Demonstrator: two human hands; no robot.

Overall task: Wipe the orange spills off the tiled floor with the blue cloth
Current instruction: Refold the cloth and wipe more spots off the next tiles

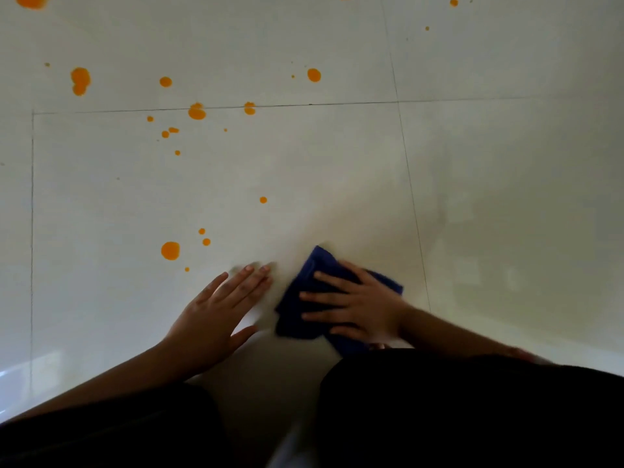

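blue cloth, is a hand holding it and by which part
Not gripped: right hand presses straight fingers on top of the blue cloth; left hand holds nothing.

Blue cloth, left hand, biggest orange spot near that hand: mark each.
blue cloth [320, 260], head view, bare fabric at its upper corner.
left hand [216, 312], head view, back of the hand.
orange spot [170, 250], head view, centre of the blot.

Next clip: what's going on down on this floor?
A person presses a folded blue cloth onto the tiled floor with the right hand, fingers spread flat. The left hand rests open on the tile beside it. Many orange spills lie unwiped to the left and farther ahead.
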